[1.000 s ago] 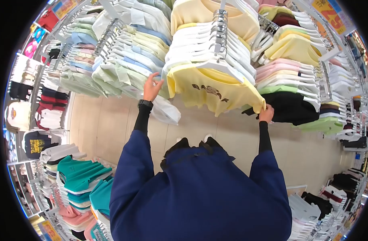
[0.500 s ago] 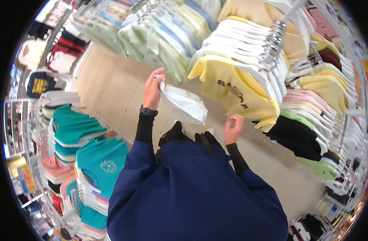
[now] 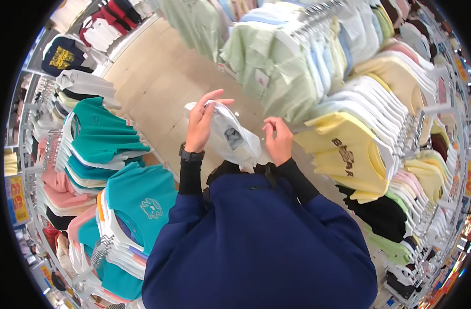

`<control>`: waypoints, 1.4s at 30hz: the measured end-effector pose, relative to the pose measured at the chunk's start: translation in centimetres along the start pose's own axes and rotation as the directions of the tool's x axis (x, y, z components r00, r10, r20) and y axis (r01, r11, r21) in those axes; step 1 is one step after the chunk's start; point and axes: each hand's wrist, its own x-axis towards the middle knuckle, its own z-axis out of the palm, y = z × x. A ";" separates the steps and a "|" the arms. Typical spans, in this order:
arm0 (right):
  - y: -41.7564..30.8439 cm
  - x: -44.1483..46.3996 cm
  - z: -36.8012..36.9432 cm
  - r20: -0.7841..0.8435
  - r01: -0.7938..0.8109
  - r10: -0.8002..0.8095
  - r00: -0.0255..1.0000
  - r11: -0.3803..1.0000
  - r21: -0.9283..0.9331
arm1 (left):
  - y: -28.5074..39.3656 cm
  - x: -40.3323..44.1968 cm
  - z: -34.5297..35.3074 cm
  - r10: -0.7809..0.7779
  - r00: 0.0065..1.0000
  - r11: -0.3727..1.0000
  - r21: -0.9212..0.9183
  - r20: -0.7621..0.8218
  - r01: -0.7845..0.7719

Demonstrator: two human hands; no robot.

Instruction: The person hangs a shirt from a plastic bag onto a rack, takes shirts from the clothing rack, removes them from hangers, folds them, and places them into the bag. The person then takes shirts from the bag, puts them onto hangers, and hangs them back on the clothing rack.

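A white, partly see-through plastic bag (image 3: 237, 135) with a grey and black picture showing on it hangs from my left hand (image 3: 200, 126). The fingers and thumb of that hand grip the bag's upper left edge, and a dark watch (image 3: 191, 153) sits on the wrist. Just right of the bag, with a small gap, is my right hand (image 3: 278, 139); its fingers are curled in and nothing shows in them. The right hand is close to a yellow T-shirt (image 3: 343, 154) with dark lettering, hanging at the front of a rack.
Teal T-shirts (image 3: 143, 198) hang on a rack to the left. Pale green shirts (image 3: 276, 69) fill a rack ahead, and black garments (image 3: 374, 213) hang at the right. A tiled aisle floor (image 3: 163, 72) runs between the racks. Price signs (image 3: 18, 201) stand at the far left.
The view has turned right, bringing the racks leftward and lower in places. My right hand has risen and come closer to the bag. The bag's printed side now faces me.
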 end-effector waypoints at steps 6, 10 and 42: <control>-6.3 1.4 10.4 0.344 0.261 -0.328 0.880 0.939 0.225 | 1.1 2.3 -6.4 0.067 0.997 0.998 0.025 -0.026 -0.066; 0.8 3.5 21.3 0.554 0.199 -0.179 0.813 0.980 0.025 | 2.1 3.7 -9.6 0.050 0.998 0.998 0.025 -0.030 -0.050; 2.5 43.1 56.8 0.954 0.042 0.229 0.194 0.970 -0.241 | 10.4 36.8 -44.8 -0.038 0.961 0.993 -0.114 -0.275 0.006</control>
